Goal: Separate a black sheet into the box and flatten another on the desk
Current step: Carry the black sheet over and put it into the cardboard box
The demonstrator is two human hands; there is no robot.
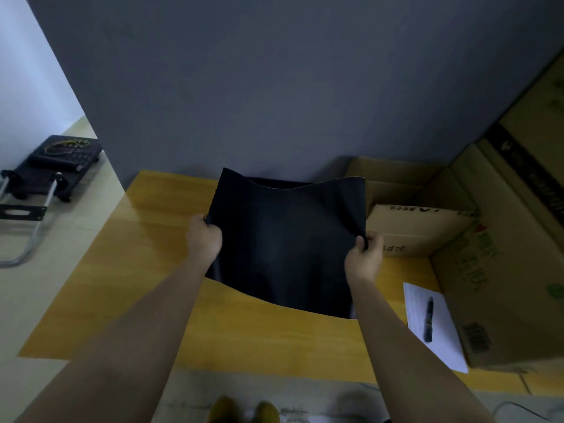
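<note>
Now a black sheet (283, 239) is held up over the middle of the desk (146, 270), sagging between two grips, its upper corners curling toward the grey wall (274, 87). Its left edge is pinched by the left hand (204, 236), fingers closed around it; its right edge is pinched by the right hand (364, 254), thumb pressed on top. Behind it, a second dark sheet (274, 182) is glimpsed lying at the desk's back edge. An open cardboard box (421, 227) is seen at the back right corner. A paper (436, 325) with a pen (428, 319) on it is laid along the right edge.
</note>
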